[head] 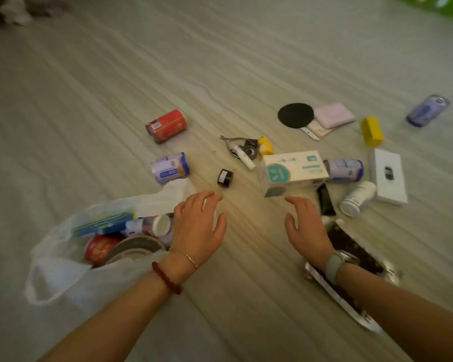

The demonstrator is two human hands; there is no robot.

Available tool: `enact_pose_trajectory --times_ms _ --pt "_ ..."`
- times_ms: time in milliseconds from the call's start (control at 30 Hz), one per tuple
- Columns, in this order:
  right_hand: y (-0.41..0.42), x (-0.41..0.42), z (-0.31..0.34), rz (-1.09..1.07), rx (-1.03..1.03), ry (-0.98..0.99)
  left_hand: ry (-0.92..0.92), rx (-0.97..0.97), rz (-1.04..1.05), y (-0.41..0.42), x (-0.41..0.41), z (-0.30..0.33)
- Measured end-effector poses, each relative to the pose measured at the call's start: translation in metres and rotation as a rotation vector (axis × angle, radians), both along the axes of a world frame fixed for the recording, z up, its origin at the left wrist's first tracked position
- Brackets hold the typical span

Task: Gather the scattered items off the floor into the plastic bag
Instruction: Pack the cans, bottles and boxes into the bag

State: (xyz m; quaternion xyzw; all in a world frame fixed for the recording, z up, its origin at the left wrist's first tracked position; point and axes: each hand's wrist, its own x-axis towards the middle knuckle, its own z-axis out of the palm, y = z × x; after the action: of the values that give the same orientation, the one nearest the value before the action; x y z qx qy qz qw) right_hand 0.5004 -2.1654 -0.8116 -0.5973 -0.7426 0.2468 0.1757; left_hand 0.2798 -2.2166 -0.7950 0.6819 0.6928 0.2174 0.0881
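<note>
Hands are reaching forward over the floor, both empty: the left hand at lower centre has its fingers spread and relaxed, holding nothing, and just left of it the plastic bag lies slumped at the lower left with its mouth facing right, already holding a red can, a roll of tape and a few other things. Above the bag, a red can and a pale blue can lie on their sides, well apart from the hands. Nearest the left fingertips is a small black jar, probably the easiest next pick. Further right, the right hand is likewise loose and empty, its fingers just below the white and teal box, which appears to be its target. The box is best gripped across its narrow sides and carried left over the open floor, while the bag's rim is lifted by the left hand so the mouth does not fold shut. A white bottle and other scattered items at the right remain to be gathered.
</note>
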Motion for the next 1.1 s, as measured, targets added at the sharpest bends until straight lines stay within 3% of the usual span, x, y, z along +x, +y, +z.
enact_pose_trajectory --times_ms 133,233,400,500,667,800,1000,1100 --pt "-0.023 0.083 -0.013 -0.219 -0.166 -0.161 -0.090 -0.072 -0.139 0.015 0.072 -0.024" --pt "-0.037 0.124 -0.016 -0.351 -0.304 -0.264 -0.127 -0.249 -0.245 0.028 0.128 -0.047" --pt "-0.053 0.124 -0.027 -0.406 -0.387 -0.180 -0.111 -0.445 -0.287 0.060 0.185 -0.078" --pt "-0.049 0.098 -0.039 -0.436 -0.428 -0.130 -0.062 -0.458 -0.278 0.072 0.188 -0.097" --pt "-0.031 0.088 -0.048 -0.512 -0.537 -0.231 -0.166 -0.421 -0.303 0.064 0.169 -0.101" --pt "-0.025 0.079 -0.052 -0.631 -0.687 -0.126 -0.253 -0.349 -0.251 0.056 0.136 -0.090" --pt "-0.005 0.056 -0.057 -0.800 -0.697 -0.115 -0.306 -0.326 -0.149 0.043 0.110 -0.077" --pt "-0.006 0.058 -0.052 -0.737 -0.687 -0.136 -0.320 -0.299 -0.126 0.039 0.102 -0.073"
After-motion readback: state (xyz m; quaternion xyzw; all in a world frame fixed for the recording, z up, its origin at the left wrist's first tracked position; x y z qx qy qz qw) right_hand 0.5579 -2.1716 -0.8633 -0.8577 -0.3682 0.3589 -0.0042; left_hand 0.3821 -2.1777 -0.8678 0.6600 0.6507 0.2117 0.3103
